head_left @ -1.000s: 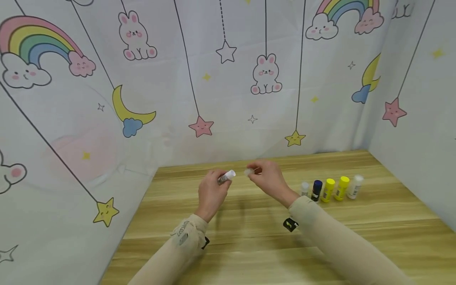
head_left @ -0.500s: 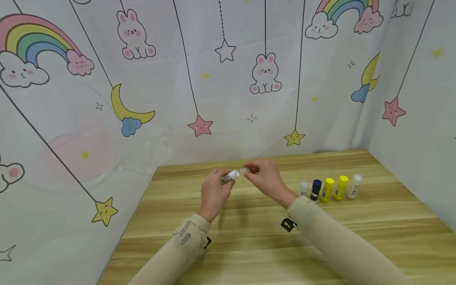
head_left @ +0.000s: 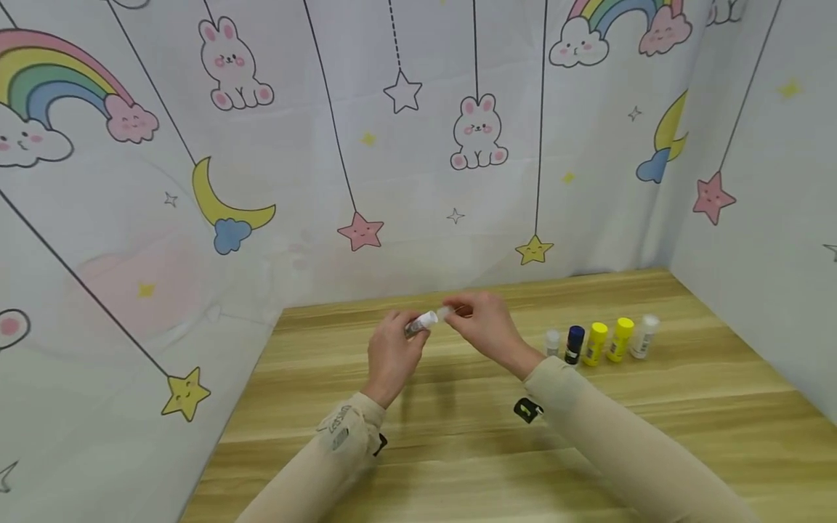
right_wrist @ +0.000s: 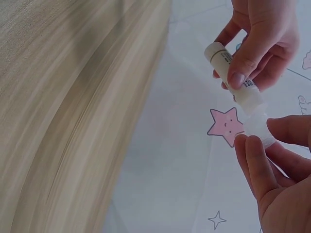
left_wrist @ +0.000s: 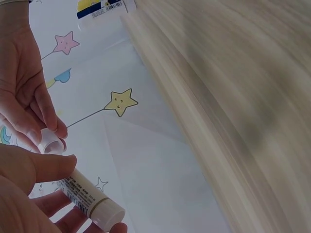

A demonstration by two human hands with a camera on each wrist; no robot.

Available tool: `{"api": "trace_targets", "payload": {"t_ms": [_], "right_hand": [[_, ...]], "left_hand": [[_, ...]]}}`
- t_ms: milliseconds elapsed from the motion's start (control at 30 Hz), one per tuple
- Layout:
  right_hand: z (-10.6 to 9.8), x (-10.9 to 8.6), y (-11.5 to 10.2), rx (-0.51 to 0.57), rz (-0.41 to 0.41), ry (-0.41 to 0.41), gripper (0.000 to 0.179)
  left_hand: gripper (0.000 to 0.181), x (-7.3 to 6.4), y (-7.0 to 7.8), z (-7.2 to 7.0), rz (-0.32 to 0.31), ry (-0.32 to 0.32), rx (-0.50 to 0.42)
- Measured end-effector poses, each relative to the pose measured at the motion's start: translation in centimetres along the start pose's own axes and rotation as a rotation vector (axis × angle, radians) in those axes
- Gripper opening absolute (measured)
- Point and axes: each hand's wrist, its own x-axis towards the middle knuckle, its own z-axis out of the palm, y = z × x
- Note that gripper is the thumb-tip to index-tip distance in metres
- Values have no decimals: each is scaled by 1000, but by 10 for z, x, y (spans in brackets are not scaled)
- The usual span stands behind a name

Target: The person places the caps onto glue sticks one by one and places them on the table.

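My left hand [head_left: 394, 359] grips a white glue stick [left_wrist: 83, 196] round its printed barrel. The stick is tilted, its uncovered white end pointing toward the right hand. My right hand [head_left: 487, 327] pinches a translucent cap [right_wrist: 259, 129] between thumb and fingertips. The cap's open side faces the end of the stick. In the right wrist view the cap sits right at the tip of the glue stick, roughly in line with it; whether they touch I cannot tell. Both hands are above the table, near its back edge.
To the right of the right hand, a row stands on the wooden table [head_left: 458, 465]: a small clear-capped stick [head_left: 552, 342], a dark blue stick [head_left: 574, 345], two yellow glue sticks [head_left: 596, 344] and a white one [head_left: 645, 336]. A printed curtain [head_left: 418, 181] surrounds the back and sides.
The gap between glue stick and cap has narrowed. The left hand moved slightly right and the right hand brought the cap left. The head view has shifted a little.
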Motion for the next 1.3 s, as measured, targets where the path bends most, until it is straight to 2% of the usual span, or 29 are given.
{"api": "trace_targets", "payload": {"t_ms": [167, 600, 1300], "right_hand": [[0, 0, -1, 5, -12, 1, 19], [-1, -1, -6, 31, -5, -13, 21], [-2, -1, -10, 40, -10, -34, 22]], "left_hand": [[25, 0, 2, -1, -5, -6, 10], [26, -2, 2, -3, 29, -5, 22], [26, 0, 9, -3, 53, 19, 34]]}}
